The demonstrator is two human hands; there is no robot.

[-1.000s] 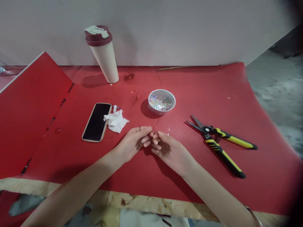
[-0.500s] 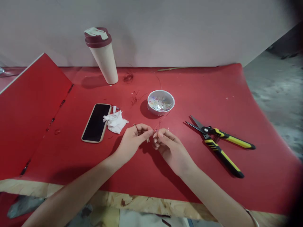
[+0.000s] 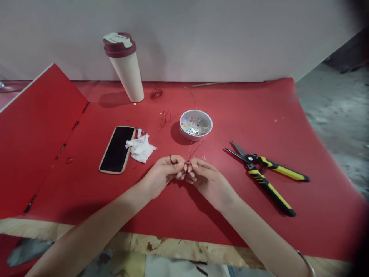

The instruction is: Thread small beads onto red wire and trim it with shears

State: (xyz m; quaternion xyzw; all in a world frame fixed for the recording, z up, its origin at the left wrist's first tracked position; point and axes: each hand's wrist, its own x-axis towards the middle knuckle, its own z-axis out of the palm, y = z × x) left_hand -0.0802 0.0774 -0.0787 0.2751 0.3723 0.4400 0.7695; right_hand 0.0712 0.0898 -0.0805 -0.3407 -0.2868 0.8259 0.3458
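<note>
Both hands meet at the middle of the red table, fingertips pinched close together. My left hand (image 3: pixel 165 172) is closed on a small piece of thin red cord (image 3: pixel 188 162), with a reddish bead-like lump on it. From the other side my right hand (image 3: pixel 209 181) pinches the same piece. Thin loose ends of the cord rise from between the fingers toward the bowl. Fingertips partly hide the lump. Just beyond the hands stands a small white perforated bowl (image 3: pixel 196 137) holding many pale and coloured beads (image 3: pixel 194 125).
Black-and-yellow shears (image 3: pixel 259 169) lie with blades apart at the right. To the left are a phone (image 3: pixel 117 150) and a crumpled tissue (image 3: pixel 142 149). A lidded cup (image 3: pixel 128 77) stands near the wall, beside tangled red thread (image 3: pixel 156 93). A red hinged panel (image 3: pixel 37 142) rises at far left.
My hands have drawn closer together and the left has turned slightly. The cord's loose ends now point up in a different direction. The other objects have stayed in place.
</note>
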